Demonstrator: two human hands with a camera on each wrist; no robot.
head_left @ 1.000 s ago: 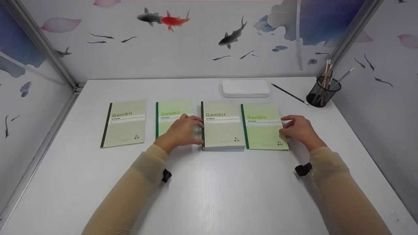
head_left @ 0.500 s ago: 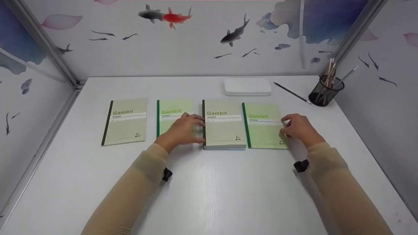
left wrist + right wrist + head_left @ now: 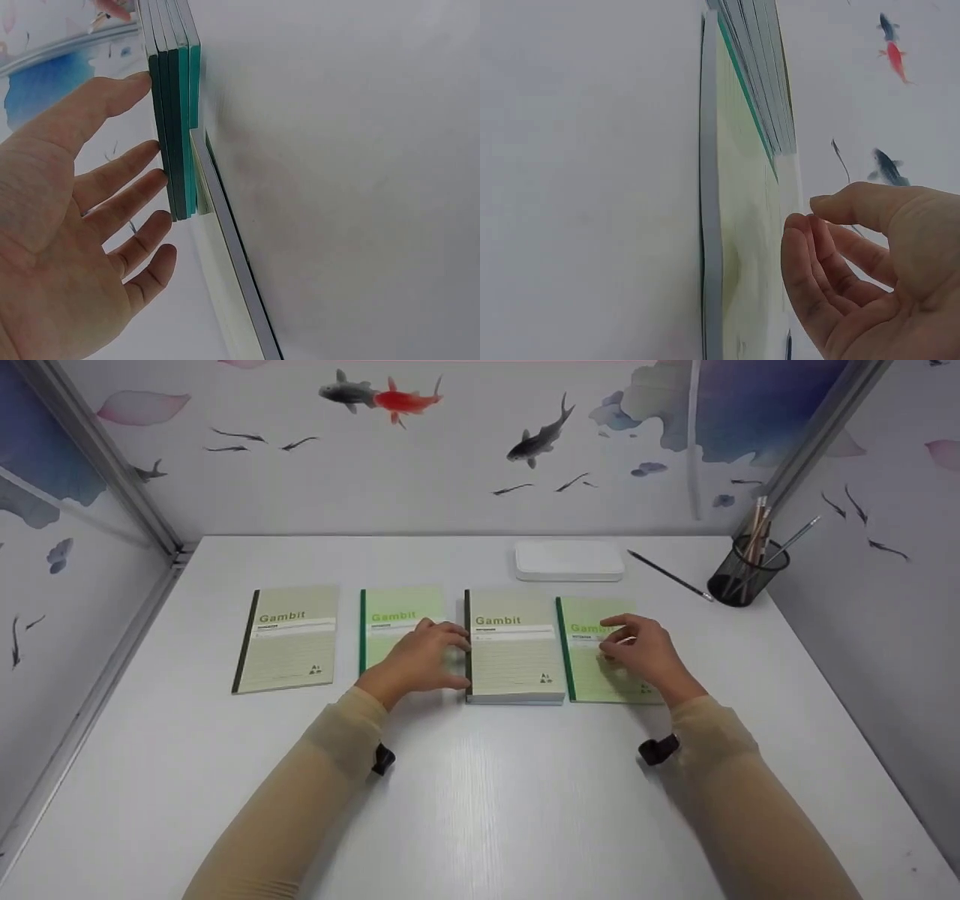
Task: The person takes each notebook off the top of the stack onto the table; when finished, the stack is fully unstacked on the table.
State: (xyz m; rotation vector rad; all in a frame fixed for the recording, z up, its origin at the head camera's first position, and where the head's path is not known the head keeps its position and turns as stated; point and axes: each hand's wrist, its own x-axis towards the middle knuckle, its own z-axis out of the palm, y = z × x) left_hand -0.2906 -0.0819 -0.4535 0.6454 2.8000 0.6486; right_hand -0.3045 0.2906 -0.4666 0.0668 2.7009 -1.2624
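My sleeves are a soft, beige knit, and the white table (image 3: 480, 810) under them has a faint wood grain. My left hand (image 3: 420, 660) rests with relaxed, nearly straight fingers on the second notebook (image 3: 397, 619), a thin, flat, light green paper cover with a darker green spine strip. Its fingertips (image 3: 154, 180) touch the spine edge of the notebook stack (image 3: 514, 649), a thicker pile whose layered dark green and teal bindings show clearly in the left wrist view. My right hand (image 3: 645, 654) hovers over the right notebook (image 3: 592, 660), fingers loosely curled and holding nothing; the right wrist view shows a gap between the fingers (image 3: 810, 262) and the smooth, pale green cover, which lies flat just beside the stack. Off to the left, apart from the others, lies the olive-toned notebook (image 3: 289, 639). Farther back sits a white, rounded rectangular box (image 3: 568, 560), then a slim dark pencil (image 3: 670, 575) lying on the table, and a black mesh pen cup (image 3: 744, 576) in the corner. The panels behind carry painted fish.
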